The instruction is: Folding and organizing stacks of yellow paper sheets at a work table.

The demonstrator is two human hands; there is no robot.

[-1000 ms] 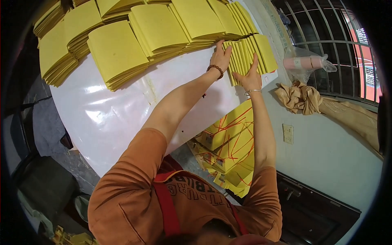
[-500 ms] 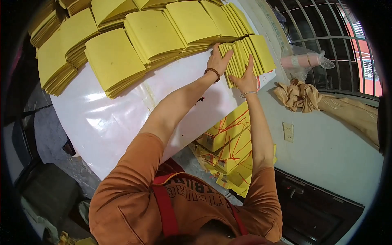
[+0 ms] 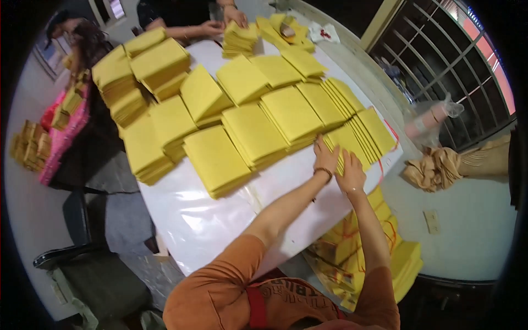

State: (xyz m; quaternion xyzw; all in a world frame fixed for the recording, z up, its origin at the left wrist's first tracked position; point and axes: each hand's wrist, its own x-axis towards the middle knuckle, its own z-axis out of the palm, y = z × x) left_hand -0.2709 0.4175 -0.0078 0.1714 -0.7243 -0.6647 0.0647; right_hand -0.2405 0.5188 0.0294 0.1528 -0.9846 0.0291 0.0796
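Note:
Both my hands are at the near right part of a white-covered table (image 3: 192, 220), against a fanned row of folded yellow sheets (image 3: 355, 140). My left hand (image 3: 326, 158), with a brown bead bracelet at the wrist, lies at the row's left end, its fingers stretched along the sheets. Just to its right, my right hand (image 3: 351, 173), with a thin light bracelet, rests on the near edges, fingers apart. My thumbs are hard to make out. Left of my hands stands a thick yellow stack (image 3: 291, 115) in a line with others, such as the near stack (image 3: 217, 159).
Yellow bundles with red strings (image 3: 346, 247) are piled below the table's right edge. Across the table, another person's hands (image 3: 225, 22) are at a yellow stack. A second person is at the far left, by a pink-covered surface (image 3: 69, 132). A barred window (image 3: 445, 66) is at the right.
The view has shifted, bringing the table's far side and two other people into sight. My right hand has moved closer to my left; both remain at the fanned sheets.

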